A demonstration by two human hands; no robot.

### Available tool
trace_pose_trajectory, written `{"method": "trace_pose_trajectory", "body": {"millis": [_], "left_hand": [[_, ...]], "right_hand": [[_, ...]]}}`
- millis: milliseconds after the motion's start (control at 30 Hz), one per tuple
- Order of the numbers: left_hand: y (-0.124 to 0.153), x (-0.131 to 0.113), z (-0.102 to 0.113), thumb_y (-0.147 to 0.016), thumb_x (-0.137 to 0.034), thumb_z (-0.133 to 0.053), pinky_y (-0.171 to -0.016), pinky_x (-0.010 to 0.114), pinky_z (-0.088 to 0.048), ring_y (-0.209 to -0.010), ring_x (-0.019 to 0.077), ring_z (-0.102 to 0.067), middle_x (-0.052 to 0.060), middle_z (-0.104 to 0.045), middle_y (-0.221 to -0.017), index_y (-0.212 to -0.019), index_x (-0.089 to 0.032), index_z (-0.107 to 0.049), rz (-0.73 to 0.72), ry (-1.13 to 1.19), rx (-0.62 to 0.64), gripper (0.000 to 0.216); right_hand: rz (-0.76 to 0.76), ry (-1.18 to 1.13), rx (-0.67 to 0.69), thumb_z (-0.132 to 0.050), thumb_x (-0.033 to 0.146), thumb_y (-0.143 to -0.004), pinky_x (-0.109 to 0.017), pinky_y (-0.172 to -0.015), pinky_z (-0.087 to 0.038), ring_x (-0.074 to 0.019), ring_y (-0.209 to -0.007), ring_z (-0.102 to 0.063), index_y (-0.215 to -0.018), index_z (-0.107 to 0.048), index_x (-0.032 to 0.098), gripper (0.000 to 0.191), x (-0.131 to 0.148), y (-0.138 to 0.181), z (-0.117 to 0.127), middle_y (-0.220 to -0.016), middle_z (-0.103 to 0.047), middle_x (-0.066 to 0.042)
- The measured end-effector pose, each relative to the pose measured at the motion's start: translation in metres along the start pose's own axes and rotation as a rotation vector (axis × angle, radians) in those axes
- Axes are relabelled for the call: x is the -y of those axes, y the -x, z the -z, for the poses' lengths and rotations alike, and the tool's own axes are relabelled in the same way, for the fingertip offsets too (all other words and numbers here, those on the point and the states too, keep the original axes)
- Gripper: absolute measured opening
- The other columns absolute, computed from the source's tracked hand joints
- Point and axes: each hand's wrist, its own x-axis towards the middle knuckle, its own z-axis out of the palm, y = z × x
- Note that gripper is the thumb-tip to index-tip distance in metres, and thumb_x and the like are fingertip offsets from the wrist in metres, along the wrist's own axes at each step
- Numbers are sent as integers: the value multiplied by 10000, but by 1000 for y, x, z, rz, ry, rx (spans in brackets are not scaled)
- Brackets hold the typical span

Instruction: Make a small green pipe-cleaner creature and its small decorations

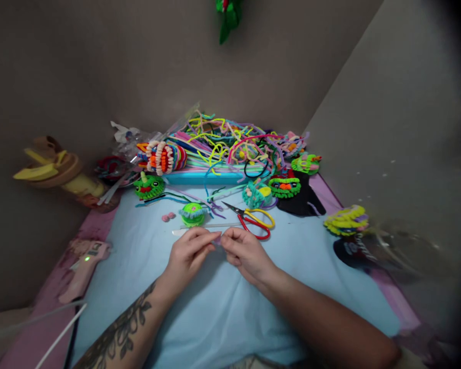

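Observation:
Over the light blue cloth (138,261), my left hand (190,252) and my right hand (248,254) meet with their fingertips almost touching. Pinched between them is a short purple pipe cleaner piece (217,240), mostly covered by the fingers. Just beyond my left hand sits a round green pipe cleaner figure (192,214) with a pale blue band. Two small pink balls (168,217) lie to its left. Scissors (255,221) with one red and one yellow handle lie opened past my right hand. A thin blade-like tool (180,232) shows partly behind my left fingers.
A tangled heap of pipe cleaners (226,141) fills a blue tray (203,178) at the back. Several fuzzy figures stand around it, including a striped one (163,157). A pink glue gun (85,269) rests at left with a cable. A dark cup (353,251) stands at right.

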Motion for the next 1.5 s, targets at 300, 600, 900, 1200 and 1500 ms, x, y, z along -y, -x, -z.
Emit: {"method": "trace_pose_trajectory", "body": {"millis": [300, 600, 900, 1200, 1500], "left_hand": [[0, 1, -2, -818, -85, -594, -641, 196, -493, -722, 108, -602, 24, -617, -810, -1026, -205, -677, -111, -15, -31, 255], [2, -3, -4, -825, -63, -566, -645, 186, -503, -719, 108, -609, 35, -627, -796, -967, -179, -664, -177, -101, -76, 207], [-1, -4, -1, -820, -112, -587, -662, 200, -497, -754, 123, -622, 50, -663, -826, -963, -177, -682, -67, -45, -75, 184], [-10, -7, 0, -764, -304, -625, -602, 227, -450, -645, 136, -577, 31, -661, -694, -752, -141, -672, 460, 314, 47, 170], [-7, -6, 0, -799, -454, -586, -439, 187, -235, -431, 57, -316, -74, -413, -474, -680, -150, -537, 641, 629, 229, 329]], "right_hand": [[-34, 66, 38, -787, 405, -594, -205, -377, -107, -12, -374, -205, -582, -517, 154, 369, 2, 3, 0, -455, -366, 101], [-35, 55, 11, -782, 405, -594, -197, -373, -104, -6, -362, -199, -568, -506, 154, 374, 0, 4, -3, -439, -376, 100], [21, 127, 27, -753, 410, -637, -195, -381, -136, -22, -382, -211, -600, -528, 156, 341, -2, 1, 0, -449, -348, 101], [366, 560, -47, -674, 349, -741, -220, -538, -363, -96, -571, -453, -630, -557, 161, 248, 2, 0, 6, -599, -510, 24], [743, 886, 135, -625, 224, -818, -245, -614, -455, -130, -713, -559, -991, -684, 221, 182, 6, 2, 16, -847, -617, -43]]}}
